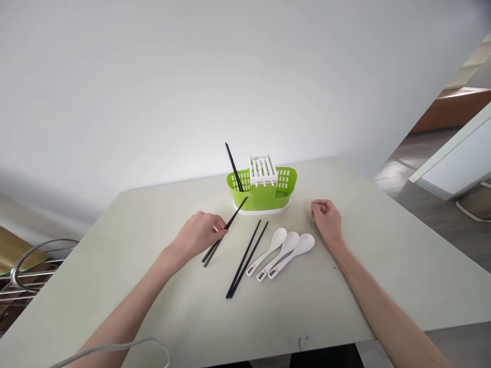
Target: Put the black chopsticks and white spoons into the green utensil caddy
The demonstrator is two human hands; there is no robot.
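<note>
My left hand (203, 231) is closed around a pair of black chopsticks (235, 216), whose tips point up and right toward the basket. Behind them stands a green cutlery basket (264, 198) with a white slatted rack (263, 169) across its middle. Another pair of black chopsticks (233, 164) leans in its left compartment. On the table before the basket lie two loose chopsticks (249, 260), with three white spoons (286, 253) fanned out beside them. My right hand (327, 219) rests on the table right of the spoons, fingers curled, with nothing visible in them.
The pale table (383, 255) stands against a white wall (192, 92). A metal wire rack (34, 276) is beyond its left edge. A grey cable (115, 347) crosses near my left forearm. On the right are a grey floor (402, 148) and a white panel (456, 148).
</note>
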